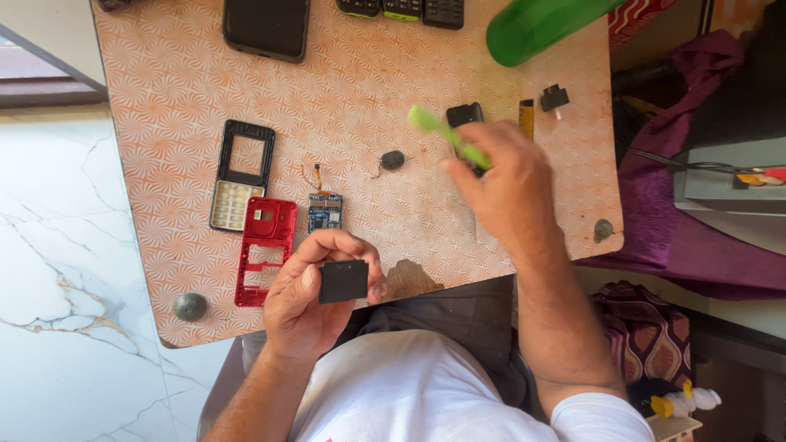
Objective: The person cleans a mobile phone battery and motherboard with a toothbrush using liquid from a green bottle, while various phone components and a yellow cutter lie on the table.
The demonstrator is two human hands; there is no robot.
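While our left hand (307, 299) pinches a small flat black plastic square (343, 281) above the table edge, our right hand (503, 188) grips a slim green plastic tool (449, 137); we judge prying comes next, needing careful aim.

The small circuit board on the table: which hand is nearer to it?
Left. The left hand, holding a small black part, sits just below the circuit board. The right hand, gripping a green tool, is well off to its right.
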